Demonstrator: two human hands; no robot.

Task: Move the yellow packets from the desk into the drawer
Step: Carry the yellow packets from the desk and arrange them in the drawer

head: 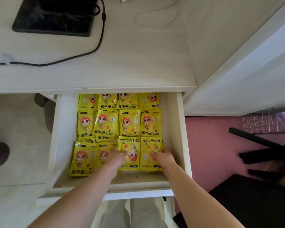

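Packets [105,124] lie in rows in the open drawer [176,129] under the desk [122,63]. Right hand [163,156] grips the front-right packet [146,163] at its edge, thumb on top. Left hand [117,159] rests on the next packet [131,164]; it's blurred, so I can't tell its grip.

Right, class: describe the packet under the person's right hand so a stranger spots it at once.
Find the open white drawer under the desk, packed with yellow packets. In the row nearest the person, take the rightmost packet, in the corner. Its lettering is upside down, unlike the row behind.
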